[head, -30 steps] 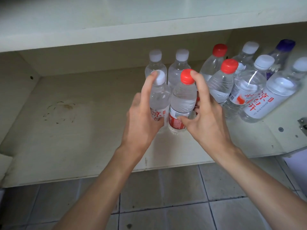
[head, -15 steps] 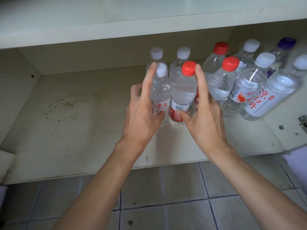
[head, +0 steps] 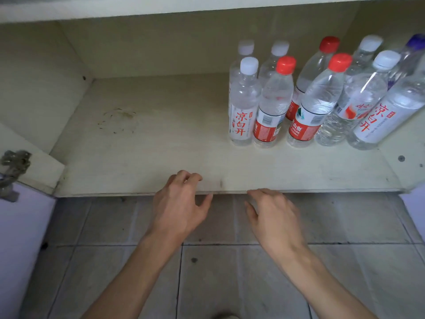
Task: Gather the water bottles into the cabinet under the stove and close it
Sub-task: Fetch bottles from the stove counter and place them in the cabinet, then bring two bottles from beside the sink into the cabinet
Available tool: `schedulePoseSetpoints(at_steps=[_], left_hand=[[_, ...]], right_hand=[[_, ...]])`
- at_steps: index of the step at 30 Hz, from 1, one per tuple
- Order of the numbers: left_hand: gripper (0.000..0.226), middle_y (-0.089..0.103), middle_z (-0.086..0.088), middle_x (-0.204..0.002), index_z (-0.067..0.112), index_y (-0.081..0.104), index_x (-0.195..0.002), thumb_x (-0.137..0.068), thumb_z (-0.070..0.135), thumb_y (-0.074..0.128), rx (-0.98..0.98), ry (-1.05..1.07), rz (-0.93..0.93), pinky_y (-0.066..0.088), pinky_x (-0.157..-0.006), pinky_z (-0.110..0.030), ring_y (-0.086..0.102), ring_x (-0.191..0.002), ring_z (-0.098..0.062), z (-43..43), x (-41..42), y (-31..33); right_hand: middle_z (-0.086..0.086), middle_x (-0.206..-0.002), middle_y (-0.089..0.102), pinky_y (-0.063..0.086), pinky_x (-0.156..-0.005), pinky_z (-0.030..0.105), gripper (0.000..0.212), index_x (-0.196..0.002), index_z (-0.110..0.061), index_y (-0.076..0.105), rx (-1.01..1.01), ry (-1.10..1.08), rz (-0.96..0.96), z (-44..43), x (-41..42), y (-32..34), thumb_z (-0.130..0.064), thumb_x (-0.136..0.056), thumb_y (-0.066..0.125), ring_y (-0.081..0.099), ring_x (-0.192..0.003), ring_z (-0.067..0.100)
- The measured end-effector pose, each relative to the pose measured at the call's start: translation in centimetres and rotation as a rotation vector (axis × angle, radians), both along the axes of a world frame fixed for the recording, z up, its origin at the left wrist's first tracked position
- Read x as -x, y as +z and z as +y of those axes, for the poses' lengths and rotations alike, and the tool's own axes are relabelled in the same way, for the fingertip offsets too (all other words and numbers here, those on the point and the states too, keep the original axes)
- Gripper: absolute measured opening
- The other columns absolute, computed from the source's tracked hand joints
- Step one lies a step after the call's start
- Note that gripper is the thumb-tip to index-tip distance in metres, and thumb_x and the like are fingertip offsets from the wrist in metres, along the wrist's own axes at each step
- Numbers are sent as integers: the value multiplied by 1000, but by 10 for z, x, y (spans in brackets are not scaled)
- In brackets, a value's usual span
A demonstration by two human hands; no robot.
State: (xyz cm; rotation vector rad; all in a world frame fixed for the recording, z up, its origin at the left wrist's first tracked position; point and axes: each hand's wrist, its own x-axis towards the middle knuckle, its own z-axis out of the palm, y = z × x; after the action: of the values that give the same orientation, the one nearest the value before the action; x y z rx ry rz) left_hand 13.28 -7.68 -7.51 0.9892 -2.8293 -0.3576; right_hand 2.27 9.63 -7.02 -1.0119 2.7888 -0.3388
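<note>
Head view: looking down into the open cabinet under the stove.
Water bottles [head: 299,100]: standing packed together on the right half of the cabinet floor [head: 161,146], toward its back; white, red and one purple cap.
Left hand [head: 181,203]: empty, fingers loosely curled over the front edge of the cabinet floor (contact with the board cannot be told).
Right hand [head: 273,217]: empty and relaxed, just below that front edge, blurred.
Step in hand: the bottles seen here look stowed, and closing is what seems to remain.
Next move: each hand likely needs to go out to its own door and swing it shut.
Around: a dark stain [head: 117,120] on the left half of the cabinet floor; a metal hinge [head: 13,162] and the pale left door [head: 20,238] off its left end; the right door [head: 414,203] off its right end; grey tiled floor [head: 230,272] below.
In the way: nothing overhangs the front edge, so the doors should clear the bottles.
</note>
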Motion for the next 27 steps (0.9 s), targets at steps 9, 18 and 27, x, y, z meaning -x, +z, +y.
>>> schedulePoseSetpoints(at_steps=[9,18,27], left_hand=[[55,68,0,-136,25,68,-148,-101,54,71,55,44,27,58,-94,-42,66,-128,-26,28,-28,101],[55,73,-3,-125,22,75,-134,-95,61,76,21,133,52,61,-79,-44,73,-115,-32,91,-115,338],[57,70,-3,-126,23,71,-141,-97,59,77,-57,230,87,60,-80,-42,67,-122,-29,169,-204,609]], right_hand=[[1,-125,76,57,-93,40,31,-133,-24,74,-34,21,68,-8,-35,106,-30,-107,58,68,-122,29],[7,-119,77,53,-88,42,26,-128,-17,75,41,43,68,43,-108,349,-26,-106,65,69,-115,34],[13,-118,79,57,-91,46,26,-126,-8,79,245,24,-27,135,-180,623,-17,-102,72,71,-114,38]])
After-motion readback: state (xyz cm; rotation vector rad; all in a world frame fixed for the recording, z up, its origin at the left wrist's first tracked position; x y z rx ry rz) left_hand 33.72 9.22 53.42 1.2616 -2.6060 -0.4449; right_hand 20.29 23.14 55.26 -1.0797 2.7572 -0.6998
